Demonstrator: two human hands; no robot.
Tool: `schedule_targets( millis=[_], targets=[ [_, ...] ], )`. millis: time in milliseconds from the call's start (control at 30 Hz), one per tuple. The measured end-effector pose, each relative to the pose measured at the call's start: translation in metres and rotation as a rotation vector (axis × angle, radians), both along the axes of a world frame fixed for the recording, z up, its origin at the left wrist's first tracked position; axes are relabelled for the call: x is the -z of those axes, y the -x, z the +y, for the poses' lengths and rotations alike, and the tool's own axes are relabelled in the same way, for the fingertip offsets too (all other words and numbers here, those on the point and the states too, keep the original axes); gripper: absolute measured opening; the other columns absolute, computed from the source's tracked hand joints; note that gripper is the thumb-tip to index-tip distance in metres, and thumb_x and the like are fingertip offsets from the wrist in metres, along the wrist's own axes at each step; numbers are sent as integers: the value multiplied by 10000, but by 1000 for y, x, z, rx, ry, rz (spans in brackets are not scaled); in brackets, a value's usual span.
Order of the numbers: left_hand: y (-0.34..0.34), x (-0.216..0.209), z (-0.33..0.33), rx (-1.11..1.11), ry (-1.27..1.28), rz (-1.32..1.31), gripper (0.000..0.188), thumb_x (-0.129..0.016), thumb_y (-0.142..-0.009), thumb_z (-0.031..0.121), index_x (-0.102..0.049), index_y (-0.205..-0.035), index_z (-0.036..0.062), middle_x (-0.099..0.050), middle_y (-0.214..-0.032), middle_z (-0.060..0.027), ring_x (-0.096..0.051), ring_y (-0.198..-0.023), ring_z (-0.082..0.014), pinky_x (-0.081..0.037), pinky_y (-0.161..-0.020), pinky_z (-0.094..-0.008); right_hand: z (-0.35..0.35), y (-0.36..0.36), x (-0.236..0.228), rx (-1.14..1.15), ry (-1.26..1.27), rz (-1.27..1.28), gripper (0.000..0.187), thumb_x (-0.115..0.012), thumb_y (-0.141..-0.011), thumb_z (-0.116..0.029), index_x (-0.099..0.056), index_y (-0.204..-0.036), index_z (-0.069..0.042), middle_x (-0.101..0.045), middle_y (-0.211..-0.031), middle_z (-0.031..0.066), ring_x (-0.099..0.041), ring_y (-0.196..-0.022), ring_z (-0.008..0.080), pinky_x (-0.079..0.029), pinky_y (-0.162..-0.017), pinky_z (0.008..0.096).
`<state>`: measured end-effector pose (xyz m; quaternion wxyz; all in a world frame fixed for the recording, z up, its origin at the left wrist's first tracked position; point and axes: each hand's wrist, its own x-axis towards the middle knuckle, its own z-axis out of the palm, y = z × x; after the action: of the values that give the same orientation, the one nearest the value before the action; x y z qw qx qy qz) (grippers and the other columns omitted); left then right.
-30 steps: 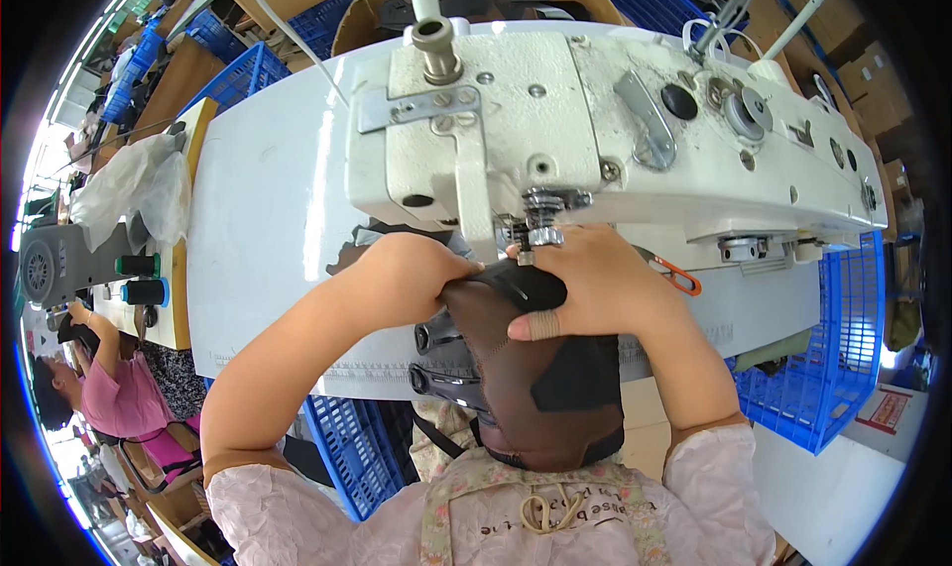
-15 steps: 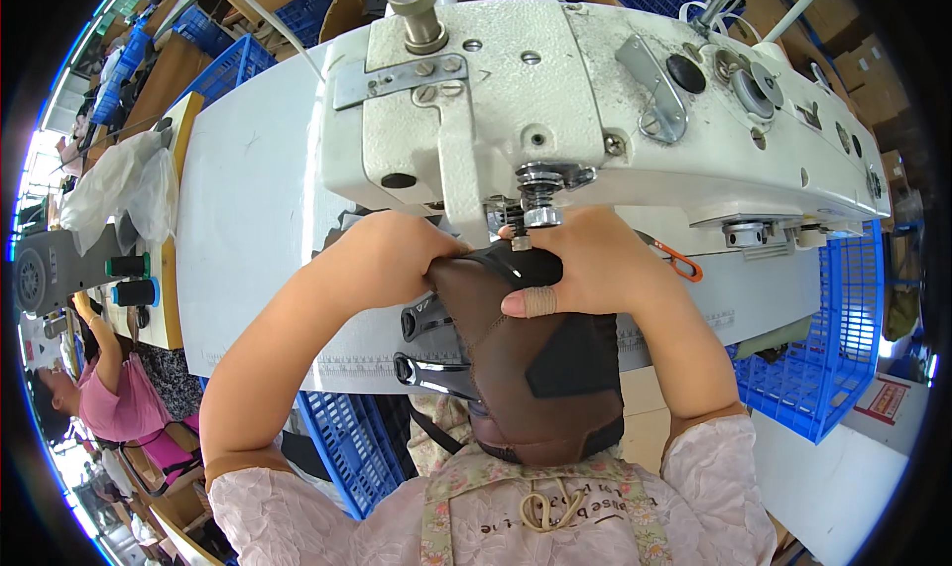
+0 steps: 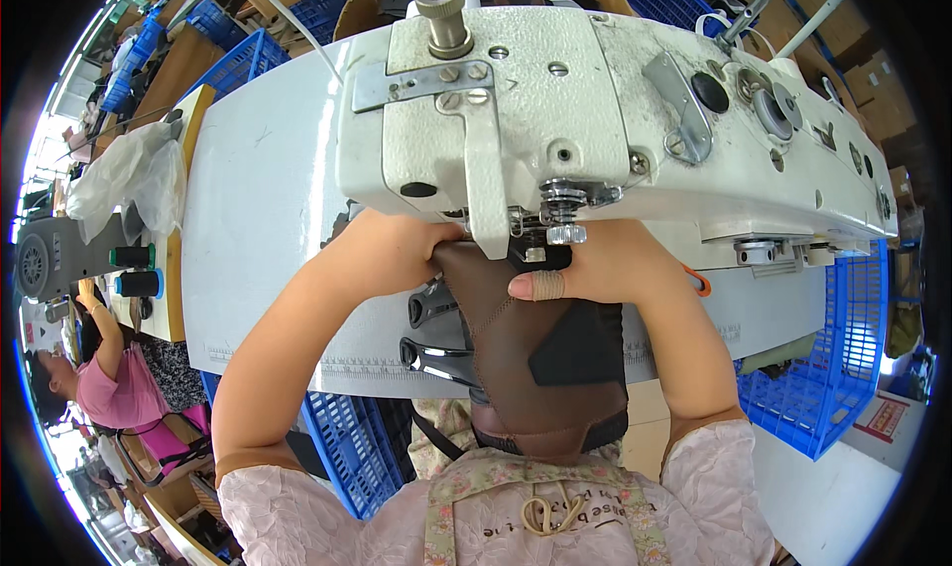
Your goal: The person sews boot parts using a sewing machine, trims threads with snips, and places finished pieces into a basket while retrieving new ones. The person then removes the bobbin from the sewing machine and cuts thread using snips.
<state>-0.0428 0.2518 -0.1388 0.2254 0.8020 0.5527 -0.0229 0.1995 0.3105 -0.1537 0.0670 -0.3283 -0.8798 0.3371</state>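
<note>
Holding brown leather (image 3: 501,353), right hand (image 3: 601,262) part-hidden, sewing machine (image 3: 545,105) above

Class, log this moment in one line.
left hand: at brown piece, far left corner; right hand: wrapped thumb on piece; sewing machine: over piece's far end
</note>
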Motion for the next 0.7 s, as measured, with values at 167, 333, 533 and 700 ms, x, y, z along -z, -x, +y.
schedule_targets(
  millis=[167,333,533,700],
  targets=[
    [7,10,-1,5,-129,-59,386,-674,-614,43,-712,-993,107,-677,-883,-128,-650,-859,-322,-514,-761,-396,2,3,-3,8,43,-16,765,-643,-658,-764,-663,-1004,-81,-685,-894,139,-662,-868,303,-505,-751,386],
    [8,16,2,-25,-80,-85,408,-670,-608,38,-712,-1007,112,-674,-904,-129,-644,-873,-325,-511,-770,-400,5,3,-3,26,166,-49,724,-647,-691,-731,-665,-1063,-110,-690,-929,134,-657,-896,302,-501,-776,374],
    [8,15,1,13,-114,-81,463,-658,-623,45,-700,-1072,150,-673,-946,-113,-636,-910,-313,-505,-785,-410,6,4,-7,-12,263,-108,829,-640,-692,-722,-566,-1273,-135,-629,-1166,171,-590,-1097,344,-458,-933,405],
    [10,20,1,40,-170,-107,489,-659,-634,60,-689,-1111,169,-676,-926,-105,-643,-885,-309,-510,-771,-401,5,3,-15,0,258,-131,837,-638,-688,-730,-567,-1271,-133,-623,-1175,174,-582,-1104,348,-453,-941,411]
  ],
)
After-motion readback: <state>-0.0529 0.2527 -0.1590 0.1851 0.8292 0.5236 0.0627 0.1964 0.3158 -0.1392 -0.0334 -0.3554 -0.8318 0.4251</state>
